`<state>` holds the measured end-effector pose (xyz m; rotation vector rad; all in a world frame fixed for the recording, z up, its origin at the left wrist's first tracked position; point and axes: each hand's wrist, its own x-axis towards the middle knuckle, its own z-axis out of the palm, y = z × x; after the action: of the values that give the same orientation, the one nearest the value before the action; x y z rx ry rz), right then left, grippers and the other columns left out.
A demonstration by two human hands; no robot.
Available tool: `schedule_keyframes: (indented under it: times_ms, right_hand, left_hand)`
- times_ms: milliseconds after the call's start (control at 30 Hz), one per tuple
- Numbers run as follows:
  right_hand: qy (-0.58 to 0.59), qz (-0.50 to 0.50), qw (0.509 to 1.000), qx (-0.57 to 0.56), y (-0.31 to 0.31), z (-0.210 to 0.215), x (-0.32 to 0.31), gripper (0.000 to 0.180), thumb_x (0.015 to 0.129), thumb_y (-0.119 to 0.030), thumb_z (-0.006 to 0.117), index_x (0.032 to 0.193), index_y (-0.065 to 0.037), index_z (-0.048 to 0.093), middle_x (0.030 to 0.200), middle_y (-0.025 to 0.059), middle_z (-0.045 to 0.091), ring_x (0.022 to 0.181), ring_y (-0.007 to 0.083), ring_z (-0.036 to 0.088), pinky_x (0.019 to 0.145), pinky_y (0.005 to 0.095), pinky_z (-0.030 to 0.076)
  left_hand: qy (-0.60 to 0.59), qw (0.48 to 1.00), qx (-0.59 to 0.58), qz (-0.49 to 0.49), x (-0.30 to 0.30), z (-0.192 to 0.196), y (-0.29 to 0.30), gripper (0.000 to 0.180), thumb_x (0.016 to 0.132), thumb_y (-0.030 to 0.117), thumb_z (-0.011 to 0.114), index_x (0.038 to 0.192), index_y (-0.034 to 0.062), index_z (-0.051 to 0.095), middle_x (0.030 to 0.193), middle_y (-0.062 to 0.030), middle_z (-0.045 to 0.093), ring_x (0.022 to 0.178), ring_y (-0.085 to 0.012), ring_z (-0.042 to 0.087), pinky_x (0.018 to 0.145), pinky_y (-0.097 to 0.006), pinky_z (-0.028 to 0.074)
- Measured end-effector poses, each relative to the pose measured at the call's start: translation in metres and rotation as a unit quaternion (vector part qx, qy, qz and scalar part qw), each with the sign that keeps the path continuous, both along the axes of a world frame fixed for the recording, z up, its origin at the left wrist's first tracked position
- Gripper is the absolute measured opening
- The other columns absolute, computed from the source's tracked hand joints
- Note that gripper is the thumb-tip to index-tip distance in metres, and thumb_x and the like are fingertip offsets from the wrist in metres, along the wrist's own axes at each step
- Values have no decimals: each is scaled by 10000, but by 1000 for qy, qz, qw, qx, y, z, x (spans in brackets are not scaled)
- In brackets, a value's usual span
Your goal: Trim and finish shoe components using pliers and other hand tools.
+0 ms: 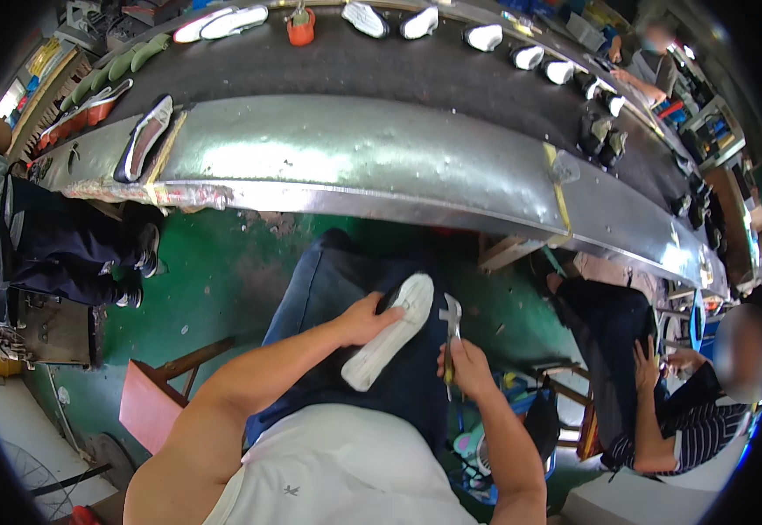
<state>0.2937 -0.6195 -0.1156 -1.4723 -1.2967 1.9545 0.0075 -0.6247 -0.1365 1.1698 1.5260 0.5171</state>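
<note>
A shoe [389,337] with its pale white underside turned up lies across my lap. My left hand [365,322] grips it by the side, thumb on the underside and the other fingers hidden behind it. To the right of the shoe, my right hand [468,366] is closed round the handle of a hammer [452,317]. The metal head points up and away from me, apart from the shoe. Both hands are above my dark blue trousers [311,297].
A metal-edged bench [354,166] with a dark belt [337,74] crosses ahead, carrying several shoes and an orange container [300,28]. One shoe [146,140] rests on its near ledge. People stand at left and sit at right. A pink-topped stool [149,407] is at my left.
</note>
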Motion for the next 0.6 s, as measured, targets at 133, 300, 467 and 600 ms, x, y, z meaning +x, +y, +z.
schedule_keyframes:
  times_ms: [133, 300, 467, 600]
  right_hand:
    - [-113, -3, 978, 178, 33, 58, 13, 421, 1060, -354, 482, 1025, 44, 617, 799, 93, 679, 668, 168, 671, 620, 311, 522]
    - [-363, 48, 793, 487, 135, 142, -8, 321, 983, -327, 593, 983, -6, 606, 820, 220, 650, 766, 440, 645, 676, 519, 488]
    - [-503, 114, 693, 504, 218, 163, -43, 313, 932, -303, 661, 1058, -20, 612, 995, 195, 662, 898, 406, 654, 747, 489, 523]
    - [-277, 78, 698, 656, 236, 163, -71, 451, 895, -282, 705, 1217, 11, 587, 1251, 246, 590, 1148, 436, 578, 942, 460, 507]
  left_hand:
    - [-309, 931, 17, 191, -4, 47, 15, 713, 1000, 556, 531, 1423, -16, 483, 1306, -228, 621, 1185, -310, 620, 1022, -432, 482]
    - [-641, 753, -36, 146, -39, 176, 83, 720, 1017, 622, 399, 1434, 41, 482, 1338, -204, 596, 1168, -346, 632, 991, -485, 531]
    - [-603, 770, -21, 208, -36, 153, 119, 654, 1011, 566, 478, 1428, 62, 489, 1285, -172, 617, 1142, -362, 642, 939, -539, 554]
    - [-609, 756, -25, 238, -33, 168, 146, 666, 1000, 576, 484, 1428, 66, 487, 1282, -176, 619, 1128, -359, 649, 938, -531, 558]
